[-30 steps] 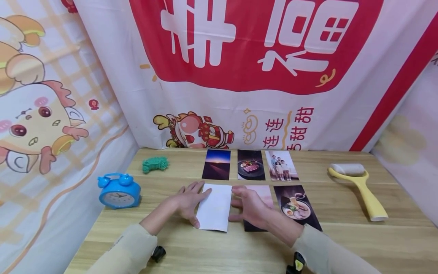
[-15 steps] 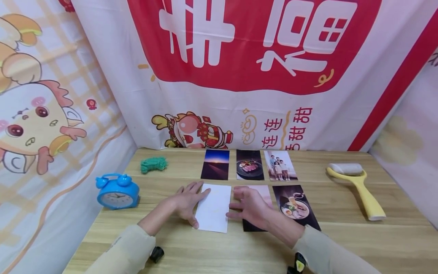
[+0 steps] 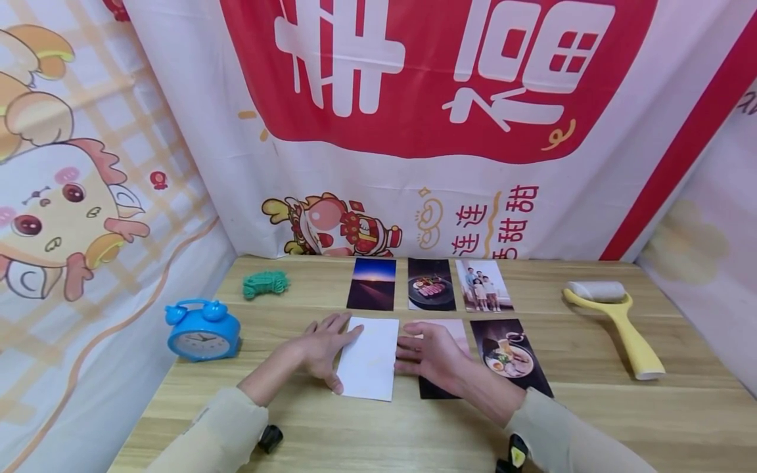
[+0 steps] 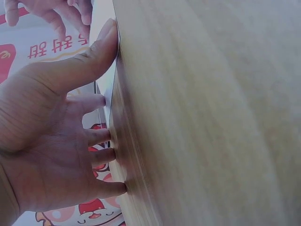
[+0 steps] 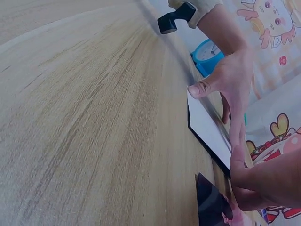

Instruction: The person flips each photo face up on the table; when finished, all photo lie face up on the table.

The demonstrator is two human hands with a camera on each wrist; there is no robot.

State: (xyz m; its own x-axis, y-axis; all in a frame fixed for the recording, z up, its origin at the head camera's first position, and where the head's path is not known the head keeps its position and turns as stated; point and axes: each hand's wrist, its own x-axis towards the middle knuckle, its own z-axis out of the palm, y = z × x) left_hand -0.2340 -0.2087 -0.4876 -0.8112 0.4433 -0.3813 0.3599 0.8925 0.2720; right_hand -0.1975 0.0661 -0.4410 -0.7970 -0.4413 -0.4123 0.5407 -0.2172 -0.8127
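A blank white card (image 3: 368, 364) lies on the wooden table, its long sides pointing away from me. My left hand (image 3: 319, 351) spreads along its left side, thumb at the near corner and index finger on the far part. In the left wrist view the left thumb (image 4: 106, 40) presses the card's edge and the other fingertips touch the table. My right hand (image 3: 436, 358) is at the card's right side, fingers loosely bent. It partly covers a pink-and-dark photo (image 3: 460, 334). The right wrist view shows a dark edge beneath the white card (image 5: 204, 120).
Behind stand a row of photos: sunset (image 3: 371, 284), meat dish (image 3: 432, 289), family (image 3: 485, 289). A noodle-bowl photo (image 3: 511, 360) lies at right. Left are a blue alarm clock (image 3: 204, 332) and green cord bundle (image 3: 265, 284); far right, a yellow-handled lint roller (image 3: 627, 328).
My right fingers shift slightly at the card's right edge. The left hand and the card stay practically where they were.
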